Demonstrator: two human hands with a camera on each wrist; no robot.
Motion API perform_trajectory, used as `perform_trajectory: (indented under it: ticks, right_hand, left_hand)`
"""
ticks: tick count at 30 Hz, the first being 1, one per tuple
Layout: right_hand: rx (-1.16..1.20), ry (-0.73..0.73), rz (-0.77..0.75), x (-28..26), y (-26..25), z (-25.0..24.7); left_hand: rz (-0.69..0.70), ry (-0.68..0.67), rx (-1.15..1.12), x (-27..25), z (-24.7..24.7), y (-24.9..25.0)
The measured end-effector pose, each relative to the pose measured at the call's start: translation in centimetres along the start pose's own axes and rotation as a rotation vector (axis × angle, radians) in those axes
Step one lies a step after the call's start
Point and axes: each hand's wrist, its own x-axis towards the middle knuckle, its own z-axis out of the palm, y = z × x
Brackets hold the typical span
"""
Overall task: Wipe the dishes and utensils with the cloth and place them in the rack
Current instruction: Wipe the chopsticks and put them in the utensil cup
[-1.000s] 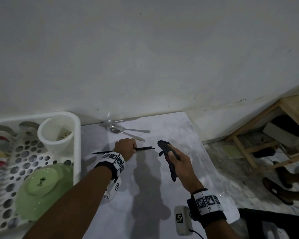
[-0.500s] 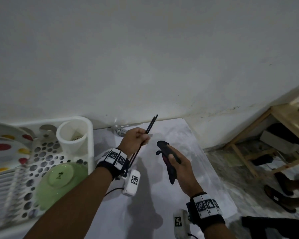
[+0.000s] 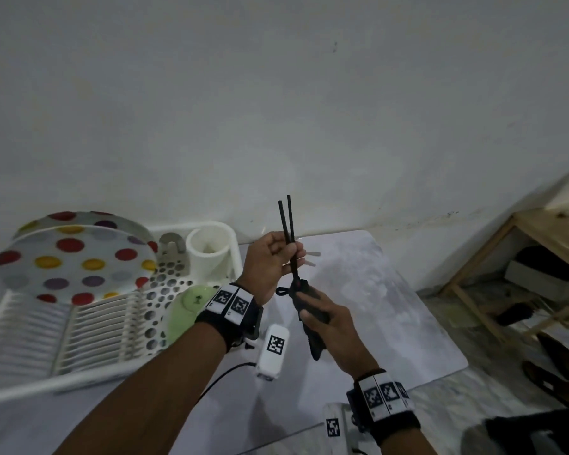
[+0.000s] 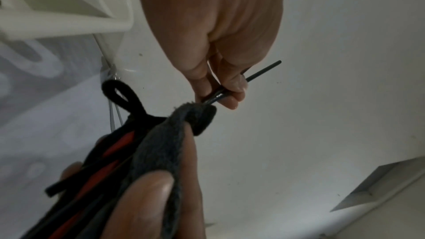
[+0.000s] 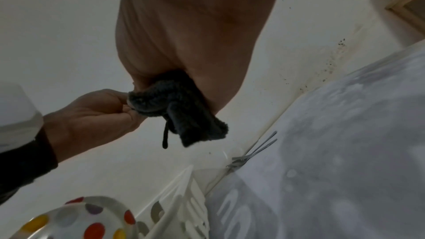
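My left hand (image 3: pixel 270 261) pinches a pair of black chopsticks (image 3: pixel 287 231) near their middle and holds them upright above the grey mat (image 3: pixel 375 307). Their lower ends go into the dark cloth (image 3: pixel 304 307), which my right hand (image 3: pixel 326 323) grips just below. In the left wrist view the chopsticks (image 4: pixel 262 72) pass between thumb and fingers into the cloth (image 4: pixel 161 143). In the right wrist view the cloth (image 5: pixel 181 104) is bunched in my right palm. The white rack (image 3: pixel 89 382) stands at the left. It holds two spotted plates (image 3: pixel 76 261), a green bowl (image 3: pixel 188 307) and a white utensil cup (image 3: pixel 209 254).
Metal forks (image 5: pixel 253 150) lie on the mat by the wall, beyond my hands. A wooden shelf (image 3: pixel 539 257) stands on the floor at the right, with sandals (image 3: pixel 552 372) near it. White tagged devices (image 3: pixel 273 351) hang from both wrists.
My left hand lifted the chopsticks off the mat and turned them upright. Both hands came together, and the chopsticks' lower ends now sit in the cloth.
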Motion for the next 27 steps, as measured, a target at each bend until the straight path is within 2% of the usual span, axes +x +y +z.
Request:
perform_trajectory:
  ticks: [7,12,15,20,24,27]
  right_hand:
    - [-0.022,0.061,-0.038,-2.3,-0.1,4.8]
    - [0.036,0.102,-0.032,-2.3,-0.8,5.8]
    - [0.081,0.122,-0.059,-1.9,-1.6,5.8]
    - [0.079,0.153,-0.018,-1.5,-2.2,6.0]
    - [0.084,0.142,0.013,-1.3,-2.1,6.1]
    - [0.147,0.191,0.016,-0.6,-2.9,5.5]
  left_hand:
    - [-0.008,-0.076,0.125,-3.9,-2.0,1.3]
    - [0.001,-0.066,0.133,-4.8,-2.6,2.5]
    - [-0.046,-0.089,0.198,-5.4,-2.7,2.5]
    - [-0.045,-0.09,0.522,-5.7,-3.8,1.4]
    - [-0.006,-0.036,0.692,-5.2,-4.9,1.1]
    - [0.105,0.15,0.68,-7.4,-5.6,0.1]
